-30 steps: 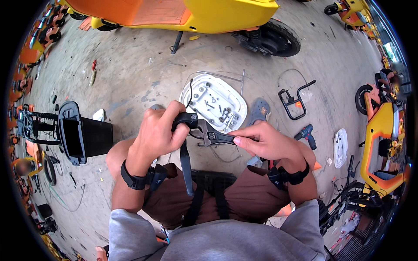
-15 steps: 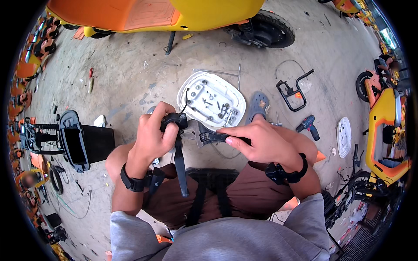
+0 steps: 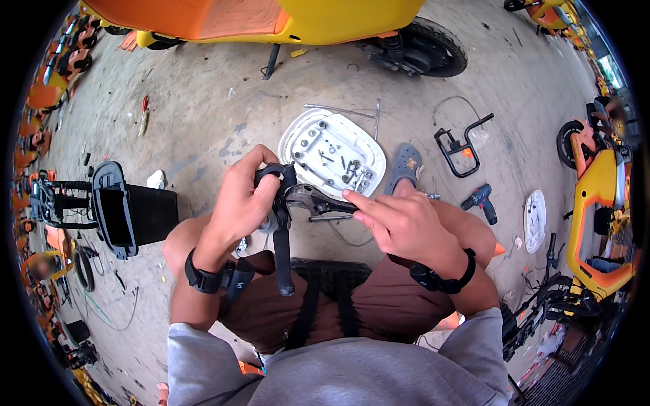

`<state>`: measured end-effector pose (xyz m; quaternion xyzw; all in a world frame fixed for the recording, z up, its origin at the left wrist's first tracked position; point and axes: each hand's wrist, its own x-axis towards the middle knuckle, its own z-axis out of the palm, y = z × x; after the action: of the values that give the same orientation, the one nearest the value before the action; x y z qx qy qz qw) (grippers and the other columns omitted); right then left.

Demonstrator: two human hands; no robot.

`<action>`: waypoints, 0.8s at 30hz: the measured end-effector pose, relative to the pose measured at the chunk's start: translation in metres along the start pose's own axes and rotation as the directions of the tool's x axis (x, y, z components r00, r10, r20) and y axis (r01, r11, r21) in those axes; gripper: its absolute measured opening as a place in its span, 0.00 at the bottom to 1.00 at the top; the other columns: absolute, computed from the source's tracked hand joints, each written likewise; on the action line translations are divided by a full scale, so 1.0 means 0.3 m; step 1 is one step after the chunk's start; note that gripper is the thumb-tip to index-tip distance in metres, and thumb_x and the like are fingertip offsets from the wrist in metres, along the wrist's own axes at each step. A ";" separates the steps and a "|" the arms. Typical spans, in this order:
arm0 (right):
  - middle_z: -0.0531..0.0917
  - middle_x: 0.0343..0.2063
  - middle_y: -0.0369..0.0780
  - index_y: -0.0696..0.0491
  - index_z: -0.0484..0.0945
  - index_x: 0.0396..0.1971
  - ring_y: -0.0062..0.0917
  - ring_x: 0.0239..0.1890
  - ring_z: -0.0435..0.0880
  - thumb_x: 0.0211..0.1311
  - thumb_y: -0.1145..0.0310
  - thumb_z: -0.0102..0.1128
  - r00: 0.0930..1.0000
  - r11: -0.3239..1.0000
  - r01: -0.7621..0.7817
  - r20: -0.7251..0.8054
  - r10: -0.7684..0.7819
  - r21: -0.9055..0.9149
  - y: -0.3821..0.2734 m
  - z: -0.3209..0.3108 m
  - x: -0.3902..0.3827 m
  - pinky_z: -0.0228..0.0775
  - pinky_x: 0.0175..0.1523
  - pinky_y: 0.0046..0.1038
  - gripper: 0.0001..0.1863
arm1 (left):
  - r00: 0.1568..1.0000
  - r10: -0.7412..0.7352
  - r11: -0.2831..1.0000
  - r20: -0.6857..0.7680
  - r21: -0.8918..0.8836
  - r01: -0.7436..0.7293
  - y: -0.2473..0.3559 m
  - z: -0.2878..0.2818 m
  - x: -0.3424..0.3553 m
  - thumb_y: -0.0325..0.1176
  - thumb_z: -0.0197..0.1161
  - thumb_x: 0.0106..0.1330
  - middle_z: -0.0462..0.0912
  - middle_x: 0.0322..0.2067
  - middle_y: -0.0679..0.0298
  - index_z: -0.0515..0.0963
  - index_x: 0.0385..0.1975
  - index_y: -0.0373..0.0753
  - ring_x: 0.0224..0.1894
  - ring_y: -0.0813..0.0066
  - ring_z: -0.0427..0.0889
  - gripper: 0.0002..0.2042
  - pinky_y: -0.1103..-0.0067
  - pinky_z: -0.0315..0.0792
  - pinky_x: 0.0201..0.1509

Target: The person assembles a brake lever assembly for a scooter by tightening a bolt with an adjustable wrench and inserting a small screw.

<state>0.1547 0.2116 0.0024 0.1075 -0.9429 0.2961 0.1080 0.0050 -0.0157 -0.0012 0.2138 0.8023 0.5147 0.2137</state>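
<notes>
My left hand (image 3: 242, 193) is closed round the mount end of a black brake lever (image 3: 282, 260), whose long blade hangs down over my lap. Closed on the handle of an adjustable wrench (image 3: 321, 202), my right hand (image 3: 409, 227) stretches its index finger along the tool. The wrench head lies against the lever's mount; whether its jaws grip a part there I cannot tell. Just beyond my hands, a white plastic tray (image 3: 288, 152) on the floor holds several bolts, nuts and small metal parts.
A yellow and orange scooter (image 3: 352, 24) stands ahead. Right of my foot are a cordless drill (image 3: 482, 197), a black tubular bracket (image 3: 467, 162) and a white panel (image 3: 535, 220). A black box-shaped container (image 3: 152, 216) lies left, with a red-handled tool (image 3: 144, 111) farther off. Another scooter frame (image 3: 586, 223) stands right.
The wrench has turned so its narrow side shows, and its head has moved left against the lever's mount. My right hand has shifted slightly with it; the left still holds the lever.
</notes>
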 end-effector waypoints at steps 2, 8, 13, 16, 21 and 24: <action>0.71 0.14 0.35 0.48 0.82 0.51 0.30 0.17 0.61 0.56 0.69 0.66 1.000 1.000 0.012 -0.029 -0.012 -0.019 -0.001 0.007 0.003 0.59 0.24 0.30 0.20 | 0.995 -0.096 0.990 0.028 -0.098 0.098 0.007 0.003 0.001 0.27 0.49 0.61 0.71 0.14 0.68 0.72 0.34 0.34 0.12 0.83 0.69 0.06 0.81 0.63 0.15; 0.76 0.17 0.35 0.50 0.79 0.52 0.27 0.15 0.76 0.56 0.67 0.67 0.995 0.989 0.097 0.022 -0.095 -0.113 0.007 -0.001 0.013 0.68 0.21 0.29 0.22 | 0.980 -0.173 0.977 0.098 -0.108 0.184 0.018 -0.013 0.008 0.25 0.48 0.59 0.71 0.23 0.70 0.72 0.30 0.32 0.27 0.85 0.66 0.06 0.83 0.62 0.30; 0.74 0.17 0.34 0.49 0.80 0.51 0.25 0.15 0.76 0.55 0.67 0.68 0.991 0.985 0.120 -0.045 -0.127 -0.124 0.025 0.037 -0.005 0.65 0.22 0.29 0.21 | 0.947 -0.275 0.944 0.166 -0.138 0.298 0.037 -0.021 0.008 0.26 0.48 0.60 0.69 0.22 0.73 0.72 0.29 0.34 0.24 0.87 0.66 0.05 0.85 0.60 0.25; 0.72 0.16 0.31 0.48 0.81 0.49 0.22 0.16 0.75 0.54 0.66 0.68 0.985 0.974 0.142 -0.074 -0.157 -0.175 0.030 0.047 -0.010 0.57 0.23 0.28 0.20 | 0.955 -0.246 0.945 0.163 -0.178 0.274 0.017 -0.020 0.008 0.28 0.49 0.62 0.71 0.19 0.71 0.74 0.29 0.33 0.21 0.86 0.66 0.07 0.83 0.61 0.22; 0.77 0.21 0.33 0.52 0.83 0.45 0.24 0.20 0.71 0.44 0.72 0.73 0.971 0.963 0.189 -0.110 -0.212 -0.191 0.021 0.039 0.006 0.61 0.23 0.26 0.22 | 0.920 -0.312 0.904 0.237 -0.225 0.365 0.039 -0.022 0.004 0.29 0.47 0.62 0.69 0.21 0.74 0.74 0.30 0.37 0.20 0.89 0.64 0.07 0.85 0.56 0.19; 0.77 0.23 0.31 0.48 0.83 0.46 0.21 0.21 0.72 0.45 0.71 0.71 0.958 0.949 0.221 -0.133 -0.255 -0.224 0.045 0.051 0.007 0.57 0.25 0.25 0.22 | 0.894 -0.342 0.877 0.288 -0.245 0.415 0.053 -0.025 -0.004 0.29 0.47 0.62 0.70 0.21 0.74 0.74 0.31 0.36 0.20 0.89 0.65 0.08 0.86 0.58 0.19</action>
<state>0.1468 0.2133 -0.0164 0.1847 -0.9369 0.1889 0.2291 0.0036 -0.0159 0.0162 0.0764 0.7099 0.5489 0.4345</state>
